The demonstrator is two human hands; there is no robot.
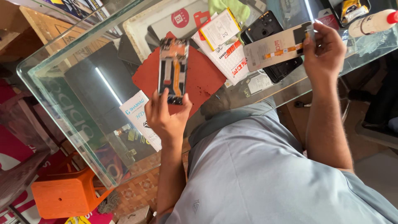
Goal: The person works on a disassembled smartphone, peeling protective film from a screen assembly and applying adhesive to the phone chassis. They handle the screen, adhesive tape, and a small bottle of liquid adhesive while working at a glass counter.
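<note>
Left hand [166, 114], centre of the frame, grips the bottom end of an opened phone chassis with an orange flex ribbon down its middle [173, 68], fingers wrapped around both edges, holding it upright above the red mat [207, 79] on the glass tabletop [62, 83]. Over at the upper right, the right hand [325, 52] pinches 1 end of a pale replacement screen panel with a small orange connector strip [275, 49], thumb and fingertips clamped on its dark tab, the panel stretching out to the left, tilted and lifted clear of the glass. Beneath that panel lies a black phone back cover [273, 25]. Between the 2 held parts sit white printed packets [226, 41]. A white bottle with a red cap [371, 23] lies at the top right corner. Below the glass at lower left stands an orange plastic stool [66, 193].
</note>
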